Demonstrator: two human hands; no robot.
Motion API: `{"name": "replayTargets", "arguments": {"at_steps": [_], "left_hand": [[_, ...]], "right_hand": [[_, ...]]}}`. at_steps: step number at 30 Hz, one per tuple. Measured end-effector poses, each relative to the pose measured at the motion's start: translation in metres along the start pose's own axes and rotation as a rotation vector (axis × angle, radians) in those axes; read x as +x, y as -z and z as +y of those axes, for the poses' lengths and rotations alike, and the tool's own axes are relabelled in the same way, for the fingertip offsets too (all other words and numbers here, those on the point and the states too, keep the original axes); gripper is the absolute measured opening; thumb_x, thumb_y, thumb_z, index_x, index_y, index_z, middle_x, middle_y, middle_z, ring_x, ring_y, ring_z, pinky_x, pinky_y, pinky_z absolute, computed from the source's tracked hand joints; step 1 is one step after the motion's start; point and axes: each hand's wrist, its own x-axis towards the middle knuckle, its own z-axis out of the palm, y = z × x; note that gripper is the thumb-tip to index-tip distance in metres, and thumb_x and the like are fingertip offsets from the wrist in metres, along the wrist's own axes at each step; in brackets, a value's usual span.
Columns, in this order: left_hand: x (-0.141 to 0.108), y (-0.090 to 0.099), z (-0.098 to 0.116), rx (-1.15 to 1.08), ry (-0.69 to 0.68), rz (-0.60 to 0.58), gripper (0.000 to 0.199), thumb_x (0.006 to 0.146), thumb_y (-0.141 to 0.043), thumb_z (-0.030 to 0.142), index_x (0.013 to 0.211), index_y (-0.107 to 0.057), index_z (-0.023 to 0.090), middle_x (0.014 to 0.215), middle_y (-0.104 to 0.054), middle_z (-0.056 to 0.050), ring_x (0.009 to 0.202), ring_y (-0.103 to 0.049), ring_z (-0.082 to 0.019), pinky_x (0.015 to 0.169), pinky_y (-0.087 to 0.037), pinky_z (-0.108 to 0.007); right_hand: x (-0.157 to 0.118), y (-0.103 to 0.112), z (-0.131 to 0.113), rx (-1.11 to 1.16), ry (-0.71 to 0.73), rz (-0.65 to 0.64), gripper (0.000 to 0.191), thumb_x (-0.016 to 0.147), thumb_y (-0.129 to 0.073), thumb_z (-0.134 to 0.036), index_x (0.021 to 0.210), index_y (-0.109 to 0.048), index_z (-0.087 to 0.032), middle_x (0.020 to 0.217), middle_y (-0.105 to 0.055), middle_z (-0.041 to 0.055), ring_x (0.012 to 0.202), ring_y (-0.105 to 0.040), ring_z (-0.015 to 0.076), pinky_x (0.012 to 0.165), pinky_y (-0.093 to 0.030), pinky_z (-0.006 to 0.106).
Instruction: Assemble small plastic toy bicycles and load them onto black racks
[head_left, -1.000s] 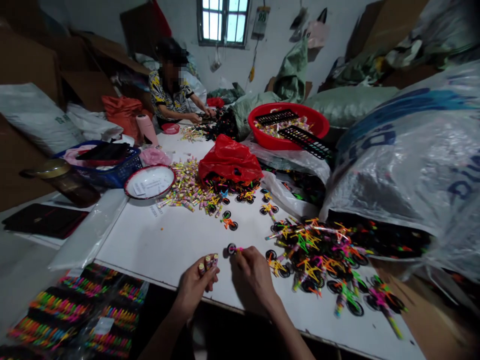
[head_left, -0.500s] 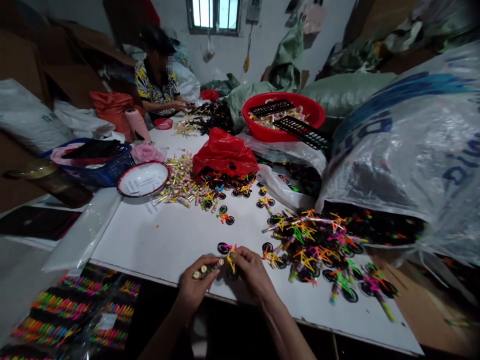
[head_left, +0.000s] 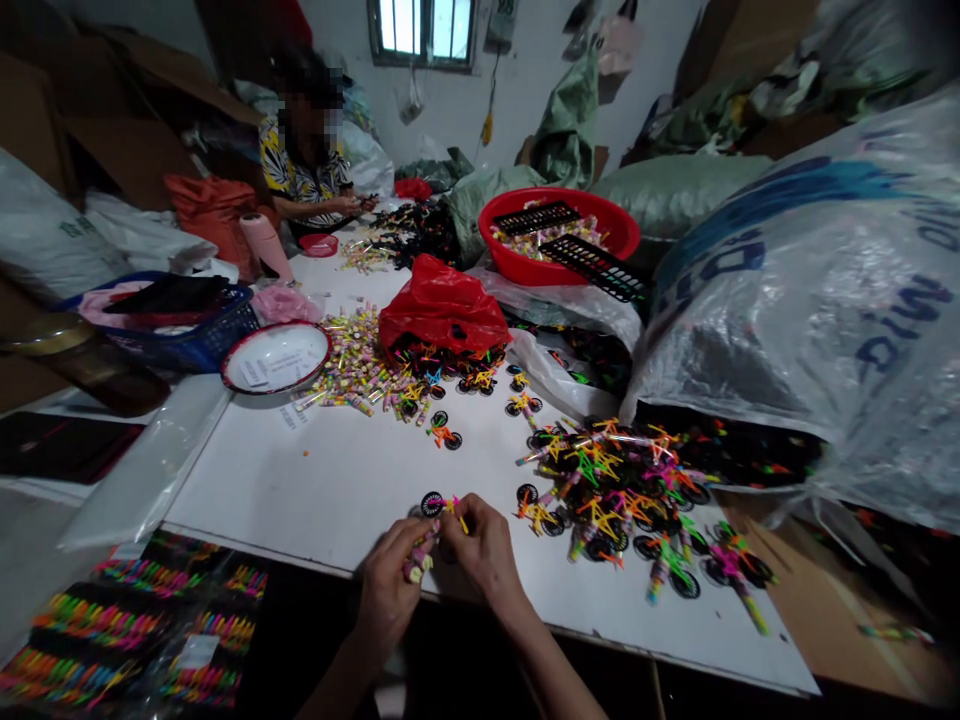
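My left hand [head_left: 390, 578] is closed around a few small candy-filled tubes [head_left: 418, 567], their pale ends poking out below the fingers. Pinched in my right hand [head_left: 484, 552] is a toy bicycle [head_left: 433, 503] with a yellow and pink frame; one black wheel shows and the rest is covered by fingers. Both hands meet over the table's front edge. To their right lies a heap of colourful toy bicycles [head_left: 600, 515], many with tubes on them. Beyond the hands, one orange and green toy bicycle [head_left: 444, 432] rests alone on the white table [head_left: 300, 500].
A pile of loose tubes [head_left: 352, 350] lies beside a red bag [head_left: 442, 305] spilling toy bicycles. Left of it are an enamel dish [head_left: 277, 355] and blue basket [head_left: 180, 345]. A red basin [head_left: 630, 235] and big plastic sack [head_left: 810, 270] stand right. A person [head_left: 307, 170] works behind.
My hands have drawn together, and the left has turned so the tubes point downward. More of the toy bicycle is now covered by the fingers. The whole view has shifted slightly.
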Motion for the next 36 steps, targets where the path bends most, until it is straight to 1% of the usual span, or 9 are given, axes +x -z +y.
{"name": "replayTargets", "arguments": {"at_steps": [5, 9, 11, 14, 18, 24, 27, 32, 36], "left_hand": [[0.016, 0.003, 0.007, 0.069, 0.020, -0.049, 0.020, 0.066, -0.077, 0.021, 0.086, -0.075, 0.025, 0.095, -0.069, -0.007, 0.096, -0.060, -0.024, 0.084, -0.047, -0.029], [0.027, 0.011, 0.004, -0.004, 0.208, 0.143, 0.033, 0.064, -0.077, 0.038, 0.090, -0.072, 0.017, 0.086, -0.070, -0.008, 0.085, -0.062, -0.023, 0.071, -0.049, -0.030], [0.027, 0.006, 0.002, -0.107, 0.275, 0.131, 0.039, 0.061, -0.079, 0.040, 0.089, -0.071, 0.013, 0.080, -0.069, -0.008, 0.077, -0.062, -0.019, 0.064, -0.047, -0.027], [0.026, -0.006, 0.005, -0.274, 0.365, 0.056, 0.041, 0.058, -0.082, 0.037, 0.089, -0.070, 0.014, 0.073, -0.064, -0.003, 0.066, -0.057, -0.012, 0.055, -0.040, -0.022], [0.037, -0.004, 0.015, -0.357, 0.388, 0.159, 0.042, 0.054, -0.085, 0.032, 0.089, -0.068, 0.015, 0.073, -0.059, 0.000, 0.063, -0.054, -0.008, 0.053, -0.037, -0.018], [0.060, -0.002, 0.014, -0.399, 0.339, 0.081, 0.039, 0.061, -0.081, 0.035, 0.090, -0.064, 0.015, 0.077, -0.060, 0.001, 0.060, -0.053, -0.007, 0.051, -0.035, -0.018], [0.058, -0.009, 0.009, -0.320, 0.285, 0.021, 0.040, 0.062, -0.080, 0.034, 0.093, -0.063, 0.016, 0.067, -0.060, 0.002, 0.054, -0.051, -0.009, 0.047, -0.033, -0.019], [0.049, 0.001, 0.006, 0.092, 0.049, 0.203, 0.030, 0.063, -0.078, 0.026, 0.091, -0.067, 0.022, 0.087, -0.069, -0.003, 0.082, -0.060, -0.018, 0.073, -0.045, -0.025], [0.044, 0.007, 0.004, 0.020, 0.094, 0.196, 0.037, 0.061, -0.079, 0.028, 0.095, -0.067, 0.021, 0.088, -0.067, -0.003, 0.083, -0.059, -0.017, 0.072, -0.044, -0.024]], "right_hand": [[0.008, 0.076, -0.029, -0.162, 0.063, -0.068, 0.035, 0.079, -0.050, -0.051, 0.073, -0.062, -0.018, 0.061, -0.059, 0.0034, 0.055, -0.053, 0.0165, 0.053, -0.039, 0.027], [0.027, 0.144, -0.065, -0.965, 0.137, 0.425, 0.026, 0.080, -0.057, -0.040, 0.084, -0.069, -0.017, 0.085, -0.064, 0.0142, 0.079, -0.058, 0.0270, 0.066, -0.039, 0.035], [0.046, 0.128, -0.070, -1.155, 0.208, 0.440, 0.020, 0.081, -0.057, -0.028, 0.090, -0.068, -0.015, 0.092, -0.063, 0.0166, 0.088, -0.056, 0.0283, 0.071, -0.039, 0.036], [0.080, 0.055, -0.057, -1.069, 0.393, 0.063, 0.022, 0.084, -0.050, -0.020, 0.101, -0.063, -0.015, 0.101, -0.062, 0.0140, 0.093, -0.055, 0.0238, 0.077, -0.040, 0.032], [0.097, -0.009, -0.031, -0.838, 0.327, -0.024, 0.023, 0.085, -0.045, -0.019, 0.098, -0.063, -0.012, 0.097, -0.062, 0.0151, 0.093, -0.055, 0.0250, 0.078, -0.040, 0.034], [0.049, 0.022, -0.013, 0.230, 0.008, -0.481, 0.037, 0.080, -0.055, -0.043, 0.100, -0.064, -0.014, 0.077, -0.065, 0.0055, 0.067, -0.057, 0.0163, 0.062, -0.044, 0.027], [0.030, 0.023, -0.011, 0.525, -0.145, -0.469, 0.046, 0.079, -0.054, -0.055, 0.093, -0.065, -0.013, 0.072, -0.065, 0.0063, 0.064, -0.058, 0.0162, 0.055, -0.043, 0.025], [0.024, 0.004, -0.010, 0.306, -0.057, -0.425, 0.042, 0.082, -0.053, -0.054, 0.080, -0.065, -0.014, 0.068, -0.062, 0.0045, 0.061, -0.055, 0.0144, 0.057, -0.042, 0.025], [0.026, 0.005, -0.015, -0.048, 0.084, -0.264, 0.033, 0.078, -0.059, -0.046, 0.073, -0.064, -0.014, 0.066, -0.060, 0.0039, 0.060, -0.052, 0.0144, 0.056, -0.038, 0.025]]}}
